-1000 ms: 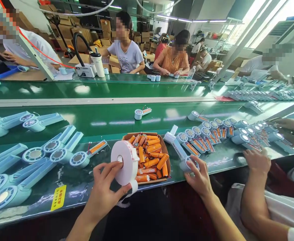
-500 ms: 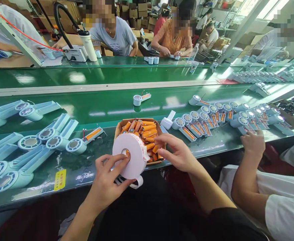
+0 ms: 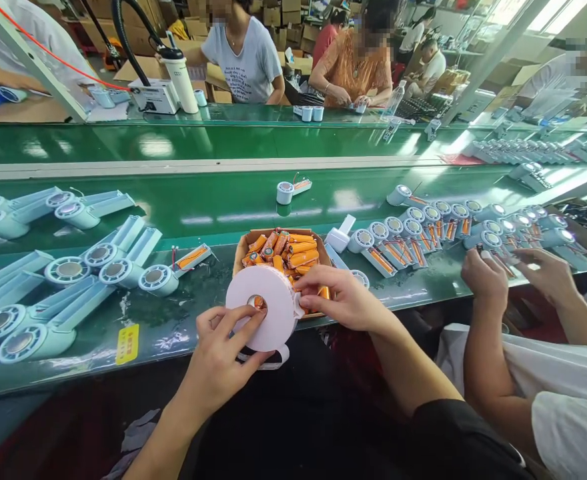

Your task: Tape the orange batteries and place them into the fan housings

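My left hand (image 3: 226,357) grips a large roll of white tape (image 3: 278,297), its fingers at the core hole and the thumb below. A loose strip of tape curls under the roll. My right hand (image 3: 348,300) pinches the tape at the roll's right edge. Directly behind the roll is a cardboard box (image 3: 237,257) filled with orange-wrapped battery cells (image 3: 301,257). Just beyond my right hand lies a light-blue handheld-fan-like housing (image 3: 360,279), partly hidden by the hand.
Light-blue housings (image 3: 68,270) lie in a group at left. Rows of housings with orange cells (image 3: 378,260) stand at right. One housing (image 3: 284,193) sits on the green belt (image 3: 198,193). A co-worker's hands (image 3: 486,277) are close at right; other people sit across the line.
My right hand has let go of the light-blue housing and moved left to the tape roll, where it now pinches the tape edge. My left hand keeps holding the roll.
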`<state>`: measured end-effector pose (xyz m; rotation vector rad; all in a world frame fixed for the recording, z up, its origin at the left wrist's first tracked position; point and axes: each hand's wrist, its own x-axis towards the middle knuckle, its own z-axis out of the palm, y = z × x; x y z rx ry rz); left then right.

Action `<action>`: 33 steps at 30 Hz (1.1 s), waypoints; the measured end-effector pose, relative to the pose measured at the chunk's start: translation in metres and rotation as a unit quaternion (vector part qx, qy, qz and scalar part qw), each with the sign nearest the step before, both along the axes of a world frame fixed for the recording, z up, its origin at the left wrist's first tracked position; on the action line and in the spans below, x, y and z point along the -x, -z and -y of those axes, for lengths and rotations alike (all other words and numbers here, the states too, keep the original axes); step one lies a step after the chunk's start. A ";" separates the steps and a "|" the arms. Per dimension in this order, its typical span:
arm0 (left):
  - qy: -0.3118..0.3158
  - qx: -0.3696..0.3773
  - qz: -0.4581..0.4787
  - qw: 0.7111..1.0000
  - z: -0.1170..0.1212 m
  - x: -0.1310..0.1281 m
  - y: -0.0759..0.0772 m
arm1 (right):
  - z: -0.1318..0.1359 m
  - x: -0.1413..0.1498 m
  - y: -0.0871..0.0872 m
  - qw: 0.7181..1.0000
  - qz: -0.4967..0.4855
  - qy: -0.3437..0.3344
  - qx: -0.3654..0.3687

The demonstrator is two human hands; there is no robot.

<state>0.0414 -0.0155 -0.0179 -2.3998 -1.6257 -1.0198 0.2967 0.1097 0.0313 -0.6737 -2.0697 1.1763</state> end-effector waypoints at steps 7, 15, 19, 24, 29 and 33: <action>0.016 0.012 0.002 1.000 0.003 0.004 -0.001 | -0.002 0.001 0.005 0.996 -0.082 0.040 -0.002; 0.045 0.017 -0.007 0.999 0.004 0.007 -0.001 | -0.027 -0.009 0.003 0.983 -0.090 -0.041 0.153; -0.004 0.002 -0.006 1.000 0.007 0.015 0.005 | -0.044 -0.028 0.001 0.995 -0.049 0.033 0.075; -0.068 -0.026 0.010 0.997 0.008 0.021 0.009 | -0.043 -0.029 0.009 0.956 0.261 0.065 -0.122; -0.069 -0.018 0.008 0.997 0.007 0.020 0.006 | -0.039 -0.040 0.017 0.952 0.267 0.042 -0.141; -0.066 -0.014 0.015 0.998 0.004 0.019 0.006 | -0.035 -0.048 0.013 0.985 0.103 0.112 -0.083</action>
